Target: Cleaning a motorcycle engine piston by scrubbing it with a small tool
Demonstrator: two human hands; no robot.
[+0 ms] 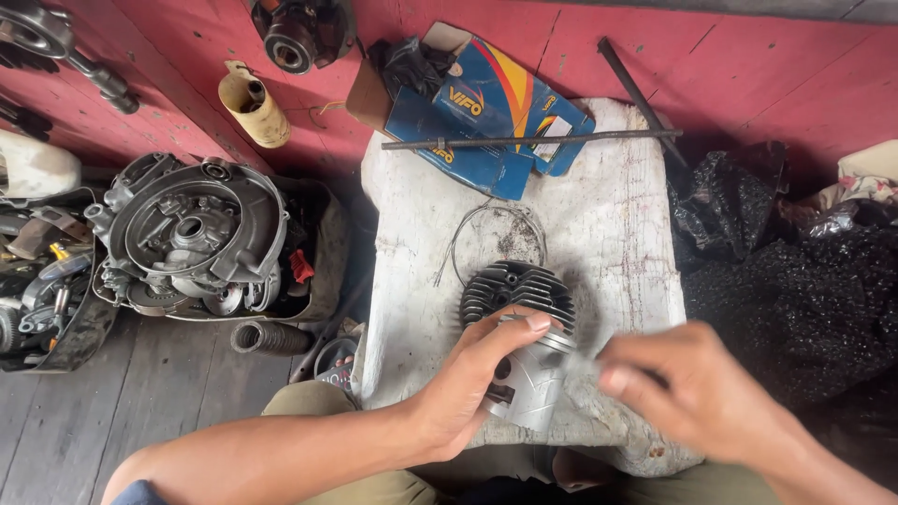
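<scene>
My left hand [468, 383] grips a silver metal piston [531, 379] that sticks out of a dark finned engine cylinder [516, 292] on a worn white block [608, 224]. My right hand [697, 388] is blurred just right of the piston, its fingertips pinching something small and pale against the piston's side; I cannot tell what it is. A thin wire ring [486, 234] lies on the block behind the cylinder.
A blue cardboard box [486, 112] and a long metal rod [533, 141] lie at the block's far end. An engine crankcase [192, 238] sits in a tray at left, with a black rubber bellows [269, 338] on the wooden floor. Black plastic bags [786, 281] are at right.
</scene>
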